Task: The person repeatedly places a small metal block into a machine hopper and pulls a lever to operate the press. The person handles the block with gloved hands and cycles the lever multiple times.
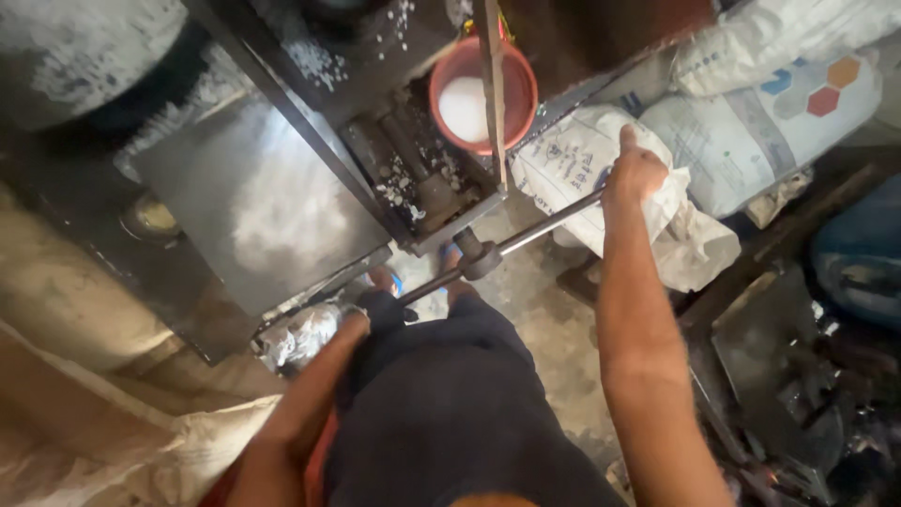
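I look straight down over my dark shorts at a black metal machine [282, 202]. A long steel lever bar [526, 237] runs diagonally from its hub [481, 261]. My right hand [634, 172] is closed around the upper end of this bar, thumb pointing up. My left hand [355, 319] grips the lower end of the bar by my knee, partly hidden by my leg. A red bucket [514, 94] holding white granules stands beyond the machine, behind a vertical bar.
White printed sacks [751, 131] lie stacked at the upper right. White pellets [413, 192] are scattered over the machine's inner parts. A crumpled sack [122, 451] lies at lower left. Dark metal scrap [788, 366] fills the right side. My sandalled feet stand on rough concrete.
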